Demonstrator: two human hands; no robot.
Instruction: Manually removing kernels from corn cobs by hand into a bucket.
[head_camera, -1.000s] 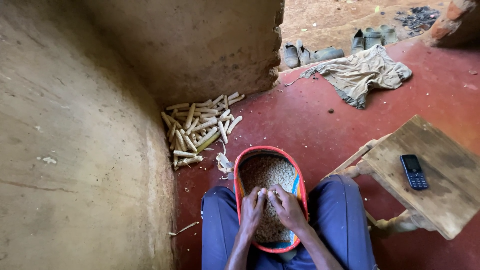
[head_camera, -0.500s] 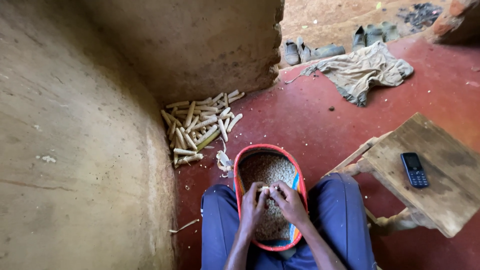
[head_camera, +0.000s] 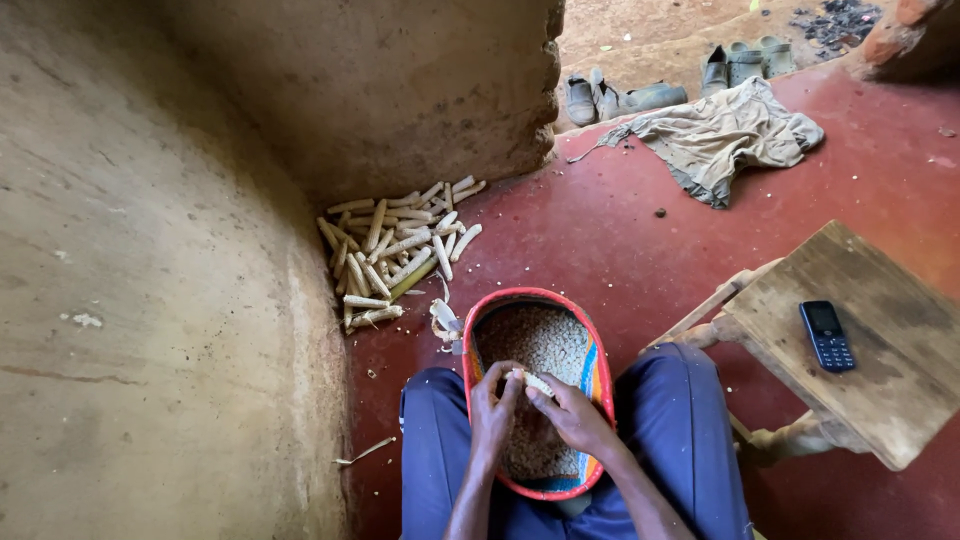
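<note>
Both hands meet on a small pale maize cob above a red-rimmed round woven basket of dull, grainy kernels between the knees; the left hand curls around the cob, the right hand pinches its end; bare, knobbly stripped cobs are heaped on the smooth red floor against a rough earthen wall; a dark phone lies on a worn wooden stool.

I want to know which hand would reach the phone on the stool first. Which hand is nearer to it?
Right. The right hand is over the basket, on the side toward the phone; the left hand is farther off, with the right hand between it and the phone.
</note>
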